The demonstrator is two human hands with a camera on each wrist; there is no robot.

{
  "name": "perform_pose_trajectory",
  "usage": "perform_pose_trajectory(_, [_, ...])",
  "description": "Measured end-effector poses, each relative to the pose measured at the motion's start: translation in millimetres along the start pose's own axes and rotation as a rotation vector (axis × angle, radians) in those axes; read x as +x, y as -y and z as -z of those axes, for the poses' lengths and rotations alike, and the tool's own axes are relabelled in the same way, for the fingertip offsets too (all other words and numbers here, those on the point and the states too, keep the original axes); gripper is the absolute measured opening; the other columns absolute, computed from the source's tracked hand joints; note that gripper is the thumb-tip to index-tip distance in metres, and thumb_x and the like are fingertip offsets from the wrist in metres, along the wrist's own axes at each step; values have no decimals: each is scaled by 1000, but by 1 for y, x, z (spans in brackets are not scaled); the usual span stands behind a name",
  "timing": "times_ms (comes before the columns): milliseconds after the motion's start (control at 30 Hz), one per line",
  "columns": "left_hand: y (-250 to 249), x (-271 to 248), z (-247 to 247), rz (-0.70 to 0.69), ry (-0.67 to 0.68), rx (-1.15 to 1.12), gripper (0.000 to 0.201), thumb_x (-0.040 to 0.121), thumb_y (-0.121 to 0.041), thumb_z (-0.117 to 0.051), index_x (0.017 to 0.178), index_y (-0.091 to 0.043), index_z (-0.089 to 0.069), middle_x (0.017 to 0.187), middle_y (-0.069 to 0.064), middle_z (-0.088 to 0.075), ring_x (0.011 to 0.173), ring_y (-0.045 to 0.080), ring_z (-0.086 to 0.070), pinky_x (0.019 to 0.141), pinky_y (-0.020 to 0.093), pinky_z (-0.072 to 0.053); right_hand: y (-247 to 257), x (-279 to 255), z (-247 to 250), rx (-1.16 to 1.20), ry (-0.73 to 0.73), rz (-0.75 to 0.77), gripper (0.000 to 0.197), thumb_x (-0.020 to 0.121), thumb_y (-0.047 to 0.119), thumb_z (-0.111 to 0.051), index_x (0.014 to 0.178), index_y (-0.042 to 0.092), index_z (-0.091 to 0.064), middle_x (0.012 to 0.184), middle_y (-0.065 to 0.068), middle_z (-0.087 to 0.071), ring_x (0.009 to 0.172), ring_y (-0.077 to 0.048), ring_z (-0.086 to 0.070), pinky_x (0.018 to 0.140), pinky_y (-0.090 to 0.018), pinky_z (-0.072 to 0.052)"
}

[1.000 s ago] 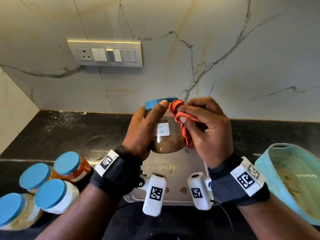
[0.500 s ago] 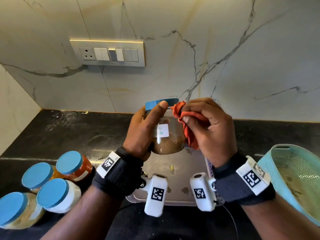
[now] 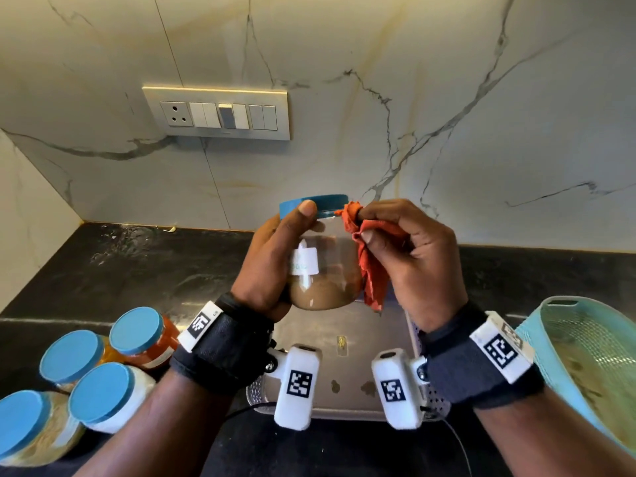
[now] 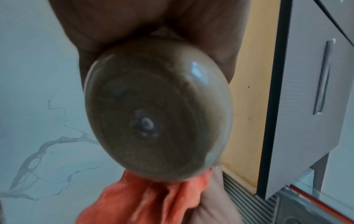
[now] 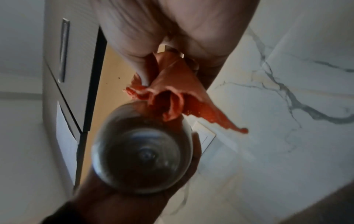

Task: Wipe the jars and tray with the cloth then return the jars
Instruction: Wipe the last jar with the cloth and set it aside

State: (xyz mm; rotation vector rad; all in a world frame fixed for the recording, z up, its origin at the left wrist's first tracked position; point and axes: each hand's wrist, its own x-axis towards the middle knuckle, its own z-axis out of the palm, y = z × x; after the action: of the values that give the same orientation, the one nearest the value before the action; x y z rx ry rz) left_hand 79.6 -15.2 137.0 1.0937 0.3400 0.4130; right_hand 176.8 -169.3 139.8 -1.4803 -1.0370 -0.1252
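My left hand (image 3: 275, 259) grips a clear jar (image 3: 327, 270) of brown powder with a blue lid (image 3: 315, 204) and a white label, held in the air above the grey tray (image 3: 347, 359). My right hand (image 3: 409, 256) holds a bunched orange cloth (image 3: 370, 266) against the jar's right side, near the lid. The left wrist view looks up at the jar's base (image 4: 157, 110) with the cloth (image 4: 153, 201) below it. In the right wrist view the cloth (image 5: 172, 97) hangs from my fingers and touches the jar (image 5: 142, 151).
Several blue-lidded jars (image 3: 103, 370) stand on the black counter (image 3: 137, 270) at the front left. A light blue basket (image 3: 592, 366) sits at the right edge. A marble wall with a switch plate (image 3: 220, 113) stands behind. The tray bears a few brown spots.
The cloth in my right hand has shifted up along the jar's right side toward the lid. The left hand keeps its hold on the jar, thumb on the lid's rim.
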Motion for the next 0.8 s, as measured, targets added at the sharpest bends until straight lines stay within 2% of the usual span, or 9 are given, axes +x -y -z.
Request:
perform_pose_trajectory(67, [1, -1, 7, 46, 4, -76, 102, 62, -63, -85, 132, 5, -57, 127, 41, -56, 110, 52, -60, 98, 73, -43, 1, -12, -3, 30, 24, -20, 20, 87, 0, -71, 102, 13, -70, 102, -7, -71, 98, -17, -69, 88, -25, -53])
perform_pose_trajectory(133, [2, -3, 10, 80, 18, -174, 96, 61, -63, -85, 126, 3, -59, 112, 31, -64, 99, 41, -64, 93, 59, -51, 3, -25, -5, -10, 37, 9, 19, 87, 2, -72, 102, 15, -72, 104, -4, -70, 102, -19, -67, 92, -27, -52])
perform_pose_trajectory(200, [7, -5, 9, 80, 32, -226, 75, 79, -59, -72, 127, -2, -61, 110, 24, -62, 96, 34, -63, 89, 48, -52, 4, -31, -7, -59, 33, 51, 15, 87, 2, -72, 100, 10, -74, 104, -5, -69, 103, -17, -67, 91, -24, -52])
perform_pose_trajectory(267, [13, -5, 9, 82, 41, -192, 67, 92, -55, -56, 131, -1, -60, 112, 22, -65, 96, 32, -65, 85, 43, -57, 4, -29, -7, -138, 43, 97, 15, 87, 1, -73, 100, 8, -76, 103, -4, -69, 103, -15, -66, 89, -24, -53])
perform_pose_trajectory(367, [17, -5, 13, 143, 75, -120, 68, 95, -54, -47, 136, 0, -59, 126, 27, -66, 109, 38, -66, 94, 49, -57, 4, -28, -6, -248, 106, 134, 19, 86, 0, -75, 101, 11, -79, 105, -3, -69, 103, -14, -66, 87, -30, -56])
perform_pose_trajectory(467, [18, -10, 21, 200, 97, -49, 63, 101, -51, -40, 134, -2, -62, 129, 29, -65, 119, 44, -62, 102, 56, -50, 5, -30, -10, -339, 179, 215, 18, 89, 4, -73, 103, 12, -80, 107, -5, -68, 103, -19, -66, 89, -32, -55])
perform_pose_trajectory(600, [26, -8, 23, 66, 91, 154, 60, 96, -48, -61, 130, 1, -59, 121, 30, -67, 113, 48, -65, 91, 52, -56, 11, -32, -17, -535, 326, 346, 23, 97, 16, -59, 112, 15, -77, 113, -7, -67, 103, -21, -63, 89, -33, -55])
perform_pose_trajectory(700, [27, -5, 27, 10, 53, 197, 58, 91, -44, -66, 127, 0, -57, 115, 24, -70, 102, 37, -70, 84, 43, -57, 15, -39, -15, -629, 403, 403, 26, 96, 17, -63, 120, 18, -73, 121, -6, -66, 109, -20, -61, 97, -26, -50])
perform_pose_trajectory(800, [28, -7, 23, 5, 36, 164, 50, 89, -41, -65, 123, -4, -58, 103, 14, -72, 92, 28, -71, 77, 36, -58, 10, -33, -12, -607, 341, 417, 24, 98, 14, -62, 120, 17, -74, 119, -8, -67, 106, -25, -63, 89, -38, -56])
